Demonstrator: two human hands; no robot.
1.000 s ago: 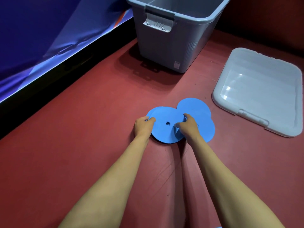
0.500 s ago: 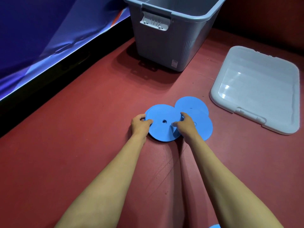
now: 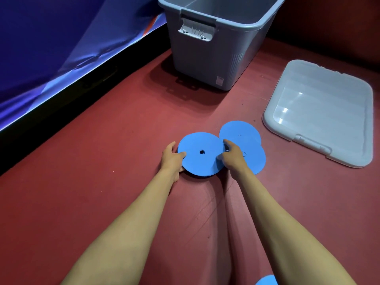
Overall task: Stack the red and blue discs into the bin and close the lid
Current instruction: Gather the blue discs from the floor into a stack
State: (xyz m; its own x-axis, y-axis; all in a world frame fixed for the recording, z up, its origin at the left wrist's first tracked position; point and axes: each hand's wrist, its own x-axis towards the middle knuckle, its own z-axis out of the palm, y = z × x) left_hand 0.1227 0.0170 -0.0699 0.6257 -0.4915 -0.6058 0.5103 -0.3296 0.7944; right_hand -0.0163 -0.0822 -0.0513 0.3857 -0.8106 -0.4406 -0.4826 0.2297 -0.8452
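A blue disc [image 3: 200,154] with a centre hole is held just above the red floor. My left hand [image 3: 171,159] grips its left edge and my right hand [image 3: 232,155] grips its right edge. Two more blue discs lie flat and overlapping to the right: one blue disc [image 3: 239,130] farther back and another blue disc [image 3: 257,159] partly under my right hand. The open grey bin [image 3: 207,56] stands beyond them, and nothing shows in the part of its inside that I can see. Its pale lid [image 3: 320,112] lies flat on the floor at the right. No red disc is in view.
A blue banner wall [image 3: 61,48] with a black base runs along the left. A sliver of another blue disc [image 3: 266,280] shows at the bottom edge. The red floor [image 3: 102,161] stretches between the discs and the wall.
Both hands have taken hold of the left disc by its edges and raised it slightly off the floor; a shadow now shows beneath its near rim. The view has tipped up a little.
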